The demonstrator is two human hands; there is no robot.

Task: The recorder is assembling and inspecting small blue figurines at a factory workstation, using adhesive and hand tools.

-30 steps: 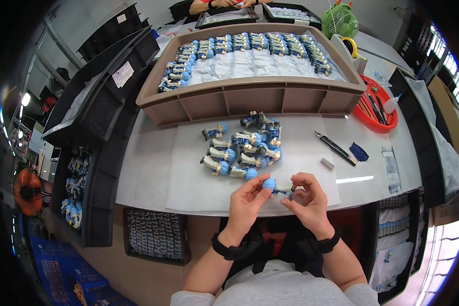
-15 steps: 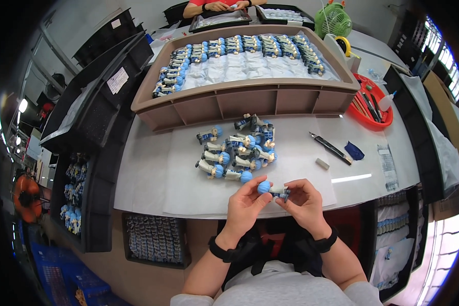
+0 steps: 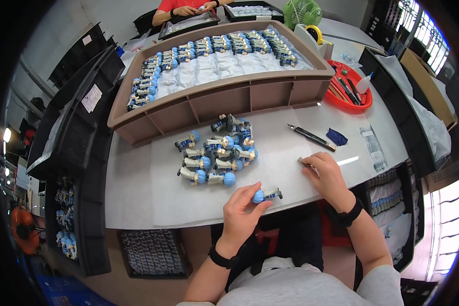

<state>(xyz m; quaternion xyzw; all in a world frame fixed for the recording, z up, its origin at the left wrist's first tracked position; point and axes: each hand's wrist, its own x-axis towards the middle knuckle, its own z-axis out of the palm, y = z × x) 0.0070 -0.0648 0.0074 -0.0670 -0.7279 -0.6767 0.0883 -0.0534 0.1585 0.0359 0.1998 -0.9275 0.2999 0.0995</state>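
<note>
My left hand (image 3: 243, 210) pinches a small figurine (image 3: 267, 195) by its blue-haired head, its legs pointing right above the table's near edge. To the right, my right hand (image 3: 325, 173) has its thumb and fingers closed on a small grey block (image 3: 301, 162), mostly covered by the fingertips. A loose cluster of similar figurines (image 3: 220, 151) with blue hair and pale clothes lies on the white table left of my hands. Beyond my right hand lie a black craft knife (image 3: 311, 137) and a dark blue scrap (image 3: 337, 136).
A brown tray (image 3: 209, 100) holds rows of figurines on white lining. Right of it sit a red dish (image 3: 348, 104) of tools and a green fan (image 3: 302, 14). Black crates (image 3: 81, 109) flank the table at left. Across the table, another person's hands (image 3: 192, 10) work over a tray.
My right hand has left the figurine and moved right to the grey block. My left hand keeps the figurine. The whole view has shifted and tilted slightly.
</note>
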